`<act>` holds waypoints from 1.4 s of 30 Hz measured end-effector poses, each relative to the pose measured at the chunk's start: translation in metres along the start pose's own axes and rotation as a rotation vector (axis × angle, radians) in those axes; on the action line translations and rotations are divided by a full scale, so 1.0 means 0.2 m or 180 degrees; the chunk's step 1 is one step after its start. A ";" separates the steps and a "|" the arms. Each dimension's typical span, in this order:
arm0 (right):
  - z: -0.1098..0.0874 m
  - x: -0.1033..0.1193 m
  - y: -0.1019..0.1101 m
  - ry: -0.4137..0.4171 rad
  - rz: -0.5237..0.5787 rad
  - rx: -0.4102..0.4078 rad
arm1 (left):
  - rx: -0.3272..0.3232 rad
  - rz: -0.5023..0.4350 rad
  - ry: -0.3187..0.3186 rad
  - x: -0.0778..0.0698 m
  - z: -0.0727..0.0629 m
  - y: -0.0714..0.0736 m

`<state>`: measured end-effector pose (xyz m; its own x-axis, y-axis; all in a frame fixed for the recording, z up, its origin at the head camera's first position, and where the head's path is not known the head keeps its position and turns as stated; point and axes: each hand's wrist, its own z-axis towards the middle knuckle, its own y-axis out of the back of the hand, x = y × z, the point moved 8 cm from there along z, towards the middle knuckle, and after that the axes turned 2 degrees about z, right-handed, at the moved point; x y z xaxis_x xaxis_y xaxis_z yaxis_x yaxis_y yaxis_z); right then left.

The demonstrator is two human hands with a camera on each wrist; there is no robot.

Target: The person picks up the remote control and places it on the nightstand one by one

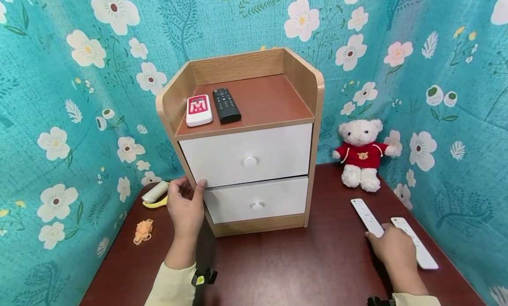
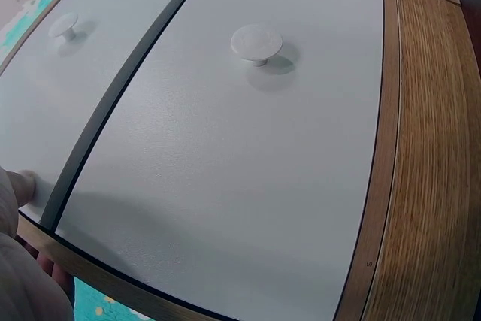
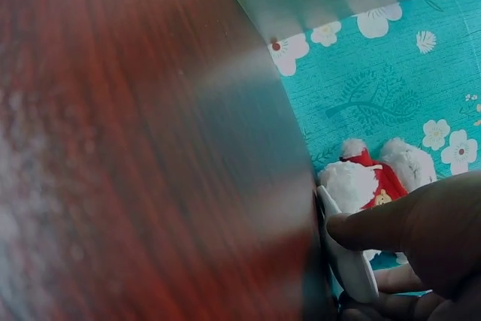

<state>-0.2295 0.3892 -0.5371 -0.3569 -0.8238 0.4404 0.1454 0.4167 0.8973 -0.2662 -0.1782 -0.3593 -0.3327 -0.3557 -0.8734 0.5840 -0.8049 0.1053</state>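
My left hand (image 1: pixel 185 207) holds the left side of a small two-drawer cabinet (image 1: pixel 259 224). Its thumb lies on the white front near the gap between the upper drawer (image 1: pixel 222 158) and the lower drawer (image 1: pixel 232 204), fingers around the side panel. Both drawers have round white knobs; the upper knob (image 1: pixel 250 162) faces me. At the right of the table, my right hand (image 1: pixel 397 248) grips the near end of a white remote control (image 1: pixel 365 215), thumb on one edge and fingers on the other. A second white remote control (image 1: pixel 422 251) lies beside that hand, partly covered by it.
On the cabinet top lie a red-and-white remote control (image 1: pixel 199 110) and a black remote control (image 1: pixel 226 105). A white teddy bear (image 1: pixel 360 158) in a red sweater sits back right. Orange yarn (image 1: pixel 143 231) and a yellow-handled roller (image 1: pixel 156 192) lie left. Floral curtains (image 1: pixel 246 19) surround the table.
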 end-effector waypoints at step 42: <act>-0.55 0.53 0.69 0.1036 0.3247 -0.1976 | -0.0008 -0.0075 -0.0075 0.01 0.01 0.00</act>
<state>-0.1460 0.3165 -0.3639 0.4092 -0.3238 0.8531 0.6668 0.7443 -0.0373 -0.2681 -0.1807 -0.3607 -0.3636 -0.3478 -0.8642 0.5776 -0.8120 0.0838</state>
